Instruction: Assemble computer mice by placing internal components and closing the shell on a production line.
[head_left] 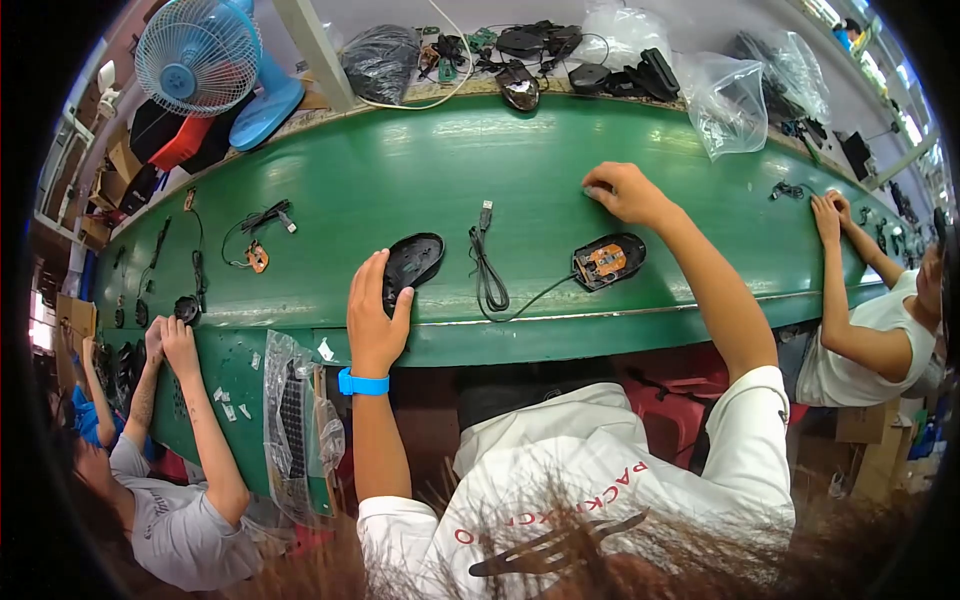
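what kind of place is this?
Most likely a computer-mouse assembly line. A long green bench has people seated on both sides of the wearer. An open mouse base shows its circuit board, with a coiled cable attached. The left hand rests on a black mouse shell.

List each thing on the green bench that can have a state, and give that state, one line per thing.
Mouse top shell: detached, left hand resting on it.
Mouse base: open, orange circuit board exposed.
Cable: coiled, plug unconnected.
Right hand: fingertips pressed on the bench.
Fan: spinning or not, cannot tell.
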